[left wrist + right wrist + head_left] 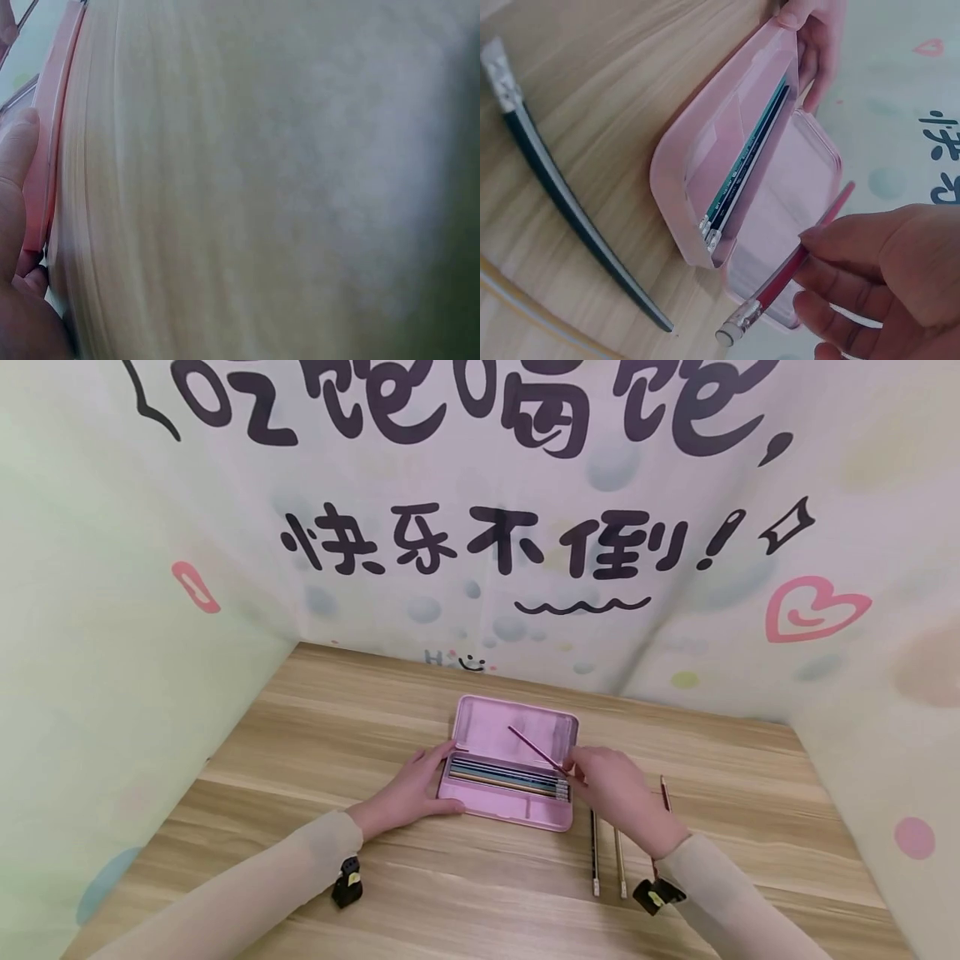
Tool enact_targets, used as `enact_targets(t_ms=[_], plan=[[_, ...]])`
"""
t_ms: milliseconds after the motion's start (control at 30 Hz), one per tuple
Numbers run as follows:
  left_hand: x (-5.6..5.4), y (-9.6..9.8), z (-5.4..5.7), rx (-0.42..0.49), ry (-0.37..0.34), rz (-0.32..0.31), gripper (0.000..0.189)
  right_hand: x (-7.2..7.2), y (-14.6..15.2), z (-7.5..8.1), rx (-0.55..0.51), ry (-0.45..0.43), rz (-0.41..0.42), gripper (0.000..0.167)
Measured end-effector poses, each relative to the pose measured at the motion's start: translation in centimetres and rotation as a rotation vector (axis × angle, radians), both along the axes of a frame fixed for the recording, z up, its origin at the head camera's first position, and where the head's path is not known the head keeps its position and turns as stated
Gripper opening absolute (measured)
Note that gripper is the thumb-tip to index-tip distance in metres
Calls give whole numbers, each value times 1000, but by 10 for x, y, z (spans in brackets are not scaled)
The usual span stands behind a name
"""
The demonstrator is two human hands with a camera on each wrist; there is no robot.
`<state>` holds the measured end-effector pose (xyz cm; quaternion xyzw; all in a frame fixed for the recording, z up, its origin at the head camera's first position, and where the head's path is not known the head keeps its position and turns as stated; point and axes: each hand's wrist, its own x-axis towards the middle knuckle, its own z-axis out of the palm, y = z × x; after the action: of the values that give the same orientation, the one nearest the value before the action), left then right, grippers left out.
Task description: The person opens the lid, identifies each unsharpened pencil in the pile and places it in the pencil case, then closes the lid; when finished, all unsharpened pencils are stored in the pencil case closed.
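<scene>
A pink pencil case (480,797) lies on the table with its lid (491,727) raised at the back. Several pencils (502,777) rest side by side inside it, their eraser ends to the right. My left hand (401,792) grips the case's left end, thumb at the front edge and fingers toward the hinge. Between thumb and fingers, my right hand (885,277) pinches a red pencil (781,276) above the case's right end. That pencil is tilted, its metal-banded eraser end (739,321) clear of the case. The left wrist view shows only my thumb (16,154) and some fingers at the case.
A black pencil (595,856) and a yellow pencil (620,864) lie on the wooden table (465,885) right of the case. Another reddish pencil (665,793) is partly hidden by my right arm. A printed curtain (480,635) stands behind the table.
</scene>
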<state>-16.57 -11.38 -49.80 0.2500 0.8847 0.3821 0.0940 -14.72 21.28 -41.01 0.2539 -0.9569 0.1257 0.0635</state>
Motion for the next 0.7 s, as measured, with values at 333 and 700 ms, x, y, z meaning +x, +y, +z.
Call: enact_targets(t_ms=[333, 700], plan=[[0, 0, 1, -2, -3, 5, 103, -20, -17, -10, 42, -10, 143, 15], [0, -1, -1, 15, -9, 8, 104, -34, -34, -27, 82, 2, 246, 14]])
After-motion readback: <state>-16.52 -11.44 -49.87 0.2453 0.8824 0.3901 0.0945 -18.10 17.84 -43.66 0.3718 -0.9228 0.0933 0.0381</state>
